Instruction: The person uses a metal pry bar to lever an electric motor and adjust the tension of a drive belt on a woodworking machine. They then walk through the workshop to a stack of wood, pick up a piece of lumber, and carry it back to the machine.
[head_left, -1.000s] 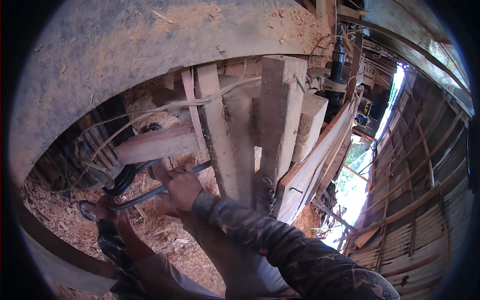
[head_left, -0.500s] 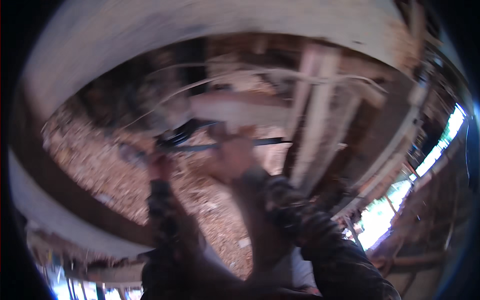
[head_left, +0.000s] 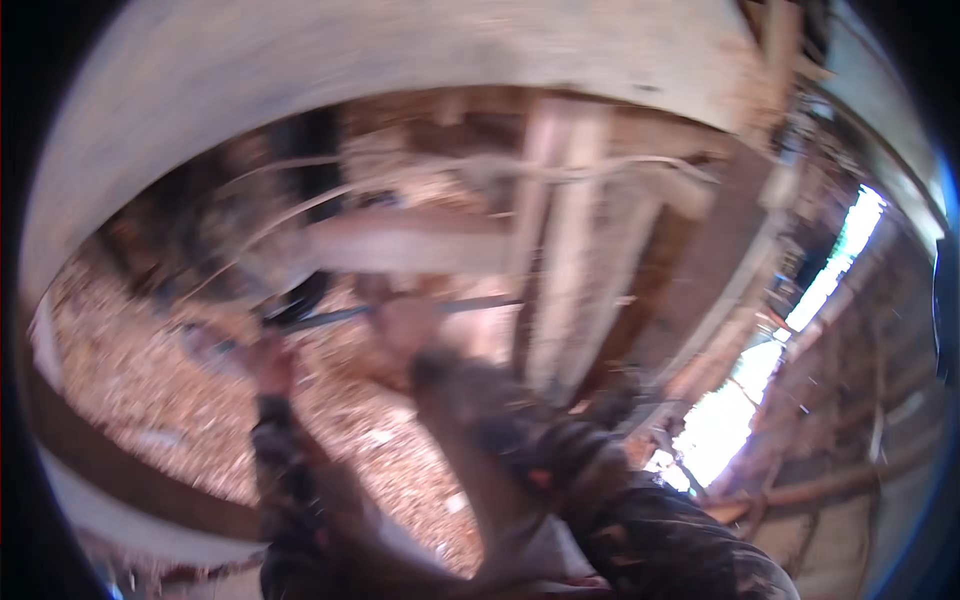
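A long, thin dark strip (head_left: pixel 345 316) runs across in front of a wooden crosspiece, and the blur hides whether it is stiff or a strap. My right hand (head_left: pixel 408 325) is closed round its middle. Close to the strip's left end is my left hand (head_left: pixel 268 362), with fingers smeared by motion. A black curved thing (head_left: pixel 300 298) lies just above that end, too blurred to name. Beside my left hand, a greyish shape (head_left: pixel 205 342) rests over the wood chips (head_left: pixel 150 385).
A broad pale curved surface (head_left: pixel 400 50) arches overhead. Upright wooden boards (head_left: pixel 566 250) stand to the right of my hands. A light cable (head_left: pixel 330 205) crosses above the wooden crosspiece (head_left: pixel 410 243). A dark curved rim (head_left: pixel 130 460) bounds the chips at the lower left.
The surroundings and both hands have shifted left in the view, and the head has turned somewhat right. My right hand is still on the strip, with my left near its end.
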